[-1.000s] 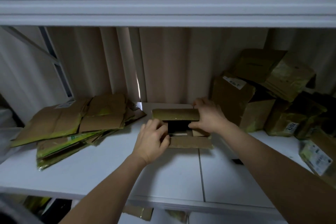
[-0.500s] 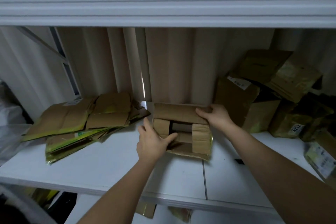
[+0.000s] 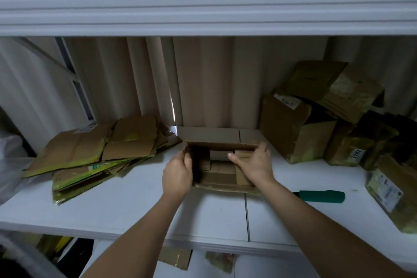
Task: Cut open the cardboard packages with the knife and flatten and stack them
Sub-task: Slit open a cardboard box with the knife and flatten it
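Observation:
A small brown cardboard box (image 3: 222,178) lies open in the middle of the white shelf (image 3: 126,207), its flaps spread and the inside facing me. My left hand (image 3: 178,175) grips its left wall. My right hand (image 3: 253,165) holds the right flap and the far edge. A green-handled knife (image 3: 321,196) lies on the shelf to the right of my right forearm, untouched. A stack of flattened cardboard (image 3: 99,153) with yellow-green tape sits at the left.
Several uncut cardboard packages (image 3: 316,117) are piled at the back right, and another (image 3: 392,196) stands at the right edge. An upper shelf edge (image 3: 203,7) spans overhead. Beige curtain folds hang behind. More cardboard shows below the shelf.
The box has been opened wider, with both hands now on its side walls. The view has shifted, and the knife now shows on the right.

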